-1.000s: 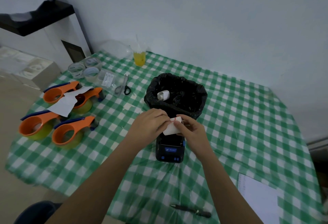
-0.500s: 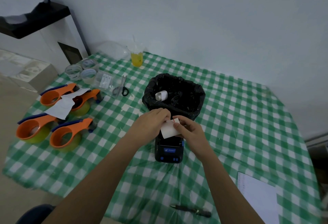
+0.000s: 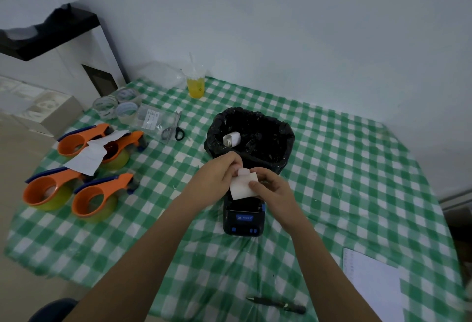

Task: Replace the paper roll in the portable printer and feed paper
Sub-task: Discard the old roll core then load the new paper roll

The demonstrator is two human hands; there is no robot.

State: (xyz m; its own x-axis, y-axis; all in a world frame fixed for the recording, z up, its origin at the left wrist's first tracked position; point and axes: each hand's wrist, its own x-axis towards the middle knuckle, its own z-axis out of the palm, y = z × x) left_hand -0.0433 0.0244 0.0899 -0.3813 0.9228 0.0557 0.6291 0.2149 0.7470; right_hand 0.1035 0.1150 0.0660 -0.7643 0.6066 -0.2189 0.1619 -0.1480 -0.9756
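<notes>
A small black portable printer (image 3: 244,218) with blue buttons lies on the green checked tablecloth in front of me. Both hands hover over its far end. My left hand (image 3: 217,176) pinches the small white paper roll (image 3: 242,171) from the left. My right hand (image 3: 272,190) grips the loose white paper strip (image 3: 241,187) that hangs from the roll down over the printer's open top. An old, nearly bare roll (image 3: 231,139) lies inside the black-lined bin (image 3: 270,153) just behind the printer.
Several orange tape dispensers (image 3: 94,198) and a white paper sheet (image 3: 93,154) sit at the left. Scissors (image 3: 175,129), clear tape rolls (image 3: 115,106) and a yellow drink cup (image 3: 195,84) stand further back. A pen (image 3: 277,305) and a printed sheet (image 3: 373,283) lie near the front edge.
The loose strip has grown longer and now hangs lower over the printer. Both hands stayed in nearly the same place above it.
</notes>
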